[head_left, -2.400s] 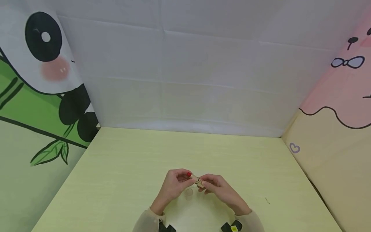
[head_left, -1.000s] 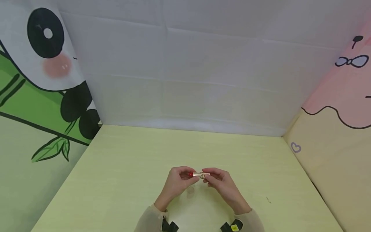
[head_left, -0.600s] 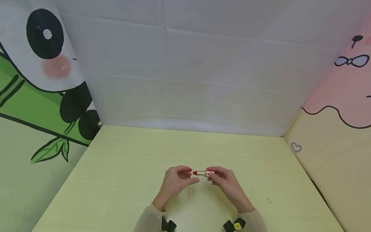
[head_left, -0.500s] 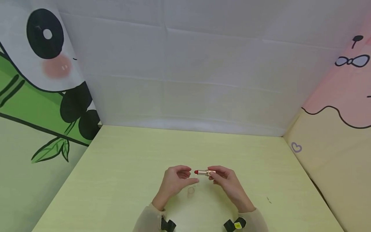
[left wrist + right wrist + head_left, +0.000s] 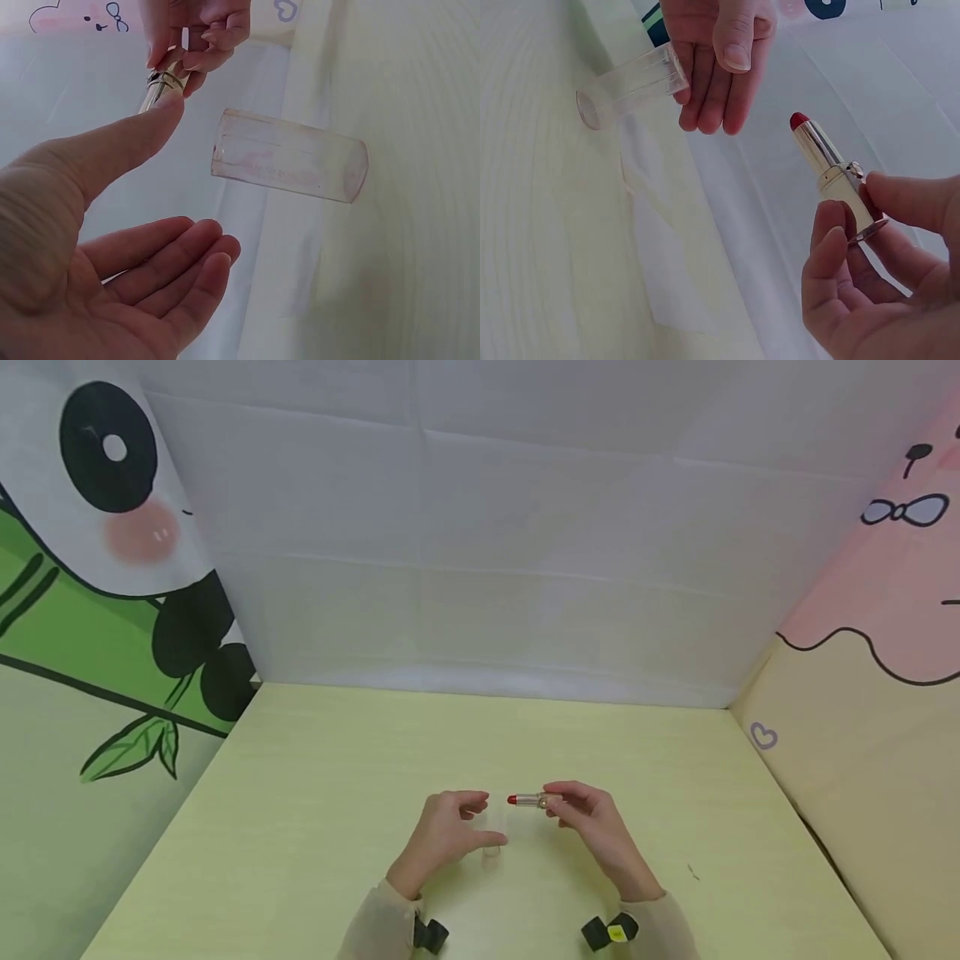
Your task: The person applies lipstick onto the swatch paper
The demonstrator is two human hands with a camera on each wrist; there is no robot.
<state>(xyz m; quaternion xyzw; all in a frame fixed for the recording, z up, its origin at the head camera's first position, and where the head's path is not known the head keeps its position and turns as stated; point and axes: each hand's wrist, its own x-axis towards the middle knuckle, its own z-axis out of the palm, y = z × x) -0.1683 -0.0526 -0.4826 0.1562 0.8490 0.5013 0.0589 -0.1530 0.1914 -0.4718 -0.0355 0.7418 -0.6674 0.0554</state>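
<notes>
A lipstick [image 5: 528,800] with a red tip and a gold and pale case is pinched between the thumb and fingers of my right hand [image 5: 596,827]. In the right wrist view the lipstick [image 5: 832,169] shows its red bullet raised, pointing away from the palm. My left hand [image 5: 442,835] holds nothing; its thumb and fingers are spread apart, level with the lipstick's tip. A clear plastic cap [image 5: 289,156] stands upright on the table beside my left hand, and its faint round base [image 5: 491,851] shows just under the thumb in the head view.
The pale yellow table [image 5: 337,760] ends at a white back wall [image 5: 465,568]. Printed panels with cartoon drawings flank it on the left [image 5: 112,610] and right [image 5: 862,693]. A small dark mark [image 5: 693,872] lies on the table to the right.
My left hand has let go of the lipstick, drawn left and opened its thumb and fingers wider. My right hand has carried the lipstick rightward and slightly farther away.
</notes>
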